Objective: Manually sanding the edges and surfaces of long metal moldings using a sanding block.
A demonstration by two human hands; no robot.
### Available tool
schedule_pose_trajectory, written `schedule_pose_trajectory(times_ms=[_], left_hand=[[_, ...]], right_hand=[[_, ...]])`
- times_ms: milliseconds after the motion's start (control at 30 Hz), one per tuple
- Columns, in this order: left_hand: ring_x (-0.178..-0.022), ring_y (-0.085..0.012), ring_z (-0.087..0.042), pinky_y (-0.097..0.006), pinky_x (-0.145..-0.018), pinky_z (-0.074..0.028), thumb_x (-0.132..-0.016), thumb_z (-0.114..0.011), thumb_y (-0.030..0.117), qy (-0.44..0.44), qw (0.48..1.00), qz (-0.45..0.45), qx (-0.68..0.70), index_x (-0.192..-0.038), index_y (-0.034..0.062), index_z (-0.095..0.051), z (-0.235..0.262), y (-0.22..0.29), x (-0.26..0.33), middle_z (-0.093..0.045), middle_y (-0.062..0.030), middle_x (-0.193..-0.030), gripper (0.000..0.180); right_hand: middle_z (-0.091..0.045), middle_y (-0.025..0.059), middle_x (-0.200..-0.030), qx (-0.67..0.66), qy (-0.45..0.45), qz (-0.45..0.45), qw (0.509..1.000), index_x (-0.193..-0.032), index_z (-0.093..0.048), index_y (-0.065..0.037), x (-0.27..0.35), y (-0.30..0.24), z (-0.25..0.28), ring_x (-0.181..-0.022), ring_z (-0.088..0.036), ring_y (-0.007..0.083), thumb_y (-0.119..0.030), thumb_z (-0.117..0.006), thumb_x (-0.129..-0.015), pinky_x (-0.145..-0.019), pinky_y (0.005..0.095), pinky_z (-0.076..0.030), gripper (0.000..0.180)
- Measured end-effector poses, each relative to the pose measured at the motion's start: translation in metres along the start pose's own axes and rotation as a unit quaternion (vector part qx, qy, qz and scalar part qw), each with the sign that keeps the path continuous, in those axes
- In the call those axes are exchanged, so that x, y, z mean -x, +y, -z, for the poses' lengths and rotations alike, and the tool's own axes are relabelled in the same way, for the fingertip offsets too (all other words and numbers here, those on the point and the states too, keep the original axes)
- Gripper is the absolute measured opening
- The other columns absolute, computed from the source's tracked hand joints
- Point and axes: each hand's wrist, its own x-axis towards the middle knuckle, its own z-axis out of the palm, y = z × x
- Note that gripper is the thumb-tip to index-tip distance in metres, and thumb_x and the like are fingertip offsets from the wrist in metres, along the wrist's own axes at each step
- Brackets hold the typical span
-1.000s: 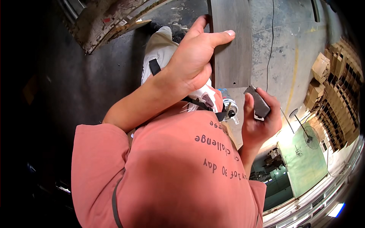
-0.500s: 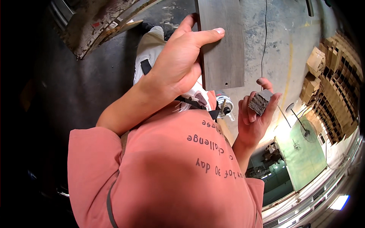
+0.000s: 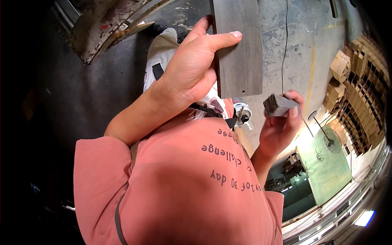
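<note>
My left hand (image 3: pixel 190 61) grips the left edge of a long grey wood-grain board (image 3: pixel 241 67). Its thumb lies across the top face, while the fingertips go out of sight at the edge. A small dark hole shows near the board's close end. Right of that end, my right hand (image 3: pixel 277 132) holds a small grey block (image 3: pixel 281 105) between thumb and fingers, apart from the board. The block's left end looks dark, rough and ridged; part of it is hidden by the fingers.
A worn, chipped wooden surface (image 3: pixel 96 36) stands at the upper left. Below the board's end is a round metal and clear object (image 3: pixel 243 116) with a black knob. A thin dark cable (image 3: pixel 284 49) crosses the concrete floor. Stacked cardboard (image 3: pixel 359 90) and a fan (image 3: pixel 331 143) are at the right.
My right hand has turned the grey block, so its smooth long side now shows and its rough end points left. The left hand and the board have hardly moved.
</note>
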Motion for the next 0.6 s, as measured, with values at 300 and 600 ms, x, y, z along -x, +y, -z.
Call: schedule_pose_trajectory(times_ms=[300,600], left_hand=[[-0.11,-0.0206,-0.057,-0.036,-0.097,-0.046,-0.089,-0.062,0.002,0.003,1.0,0.0,0.0,-0.13,0.0011,-0.046,0.001,0.001,0.0,-0.058,-0.011,-0.119,0.044],[-0.107,-0.0201,-0.057,-0.036,-0.095,-0.046,-0.088,-0.063,0.001,0.011,1.0,-0.001,-0.005,-0.129,0.0011,-0.046,0.001,0.0,-0.001,-0.059,-0.0102,-0.115,0.044]], right_hand=[[-0.068,0.0134,-0.098,0.3,0.011,0.287,0.91,-0.105,-0.062,0.002,0.014,0.004,-0.009,-0.085,-0.066,0.019,-0.011,-0.084,-0.077,-0.075,0.029,-0.053,0.038],[-0.07,0.0115,-0.078,0.452,0.04,0.364,0.813,-0.095,-0.065,-0.001,0.01,0.005,-0.013,-0.063,-0.068,0.0225,-0.007,-0.085,-0.071,-0.059,0.0295,-0.054,0.031]])
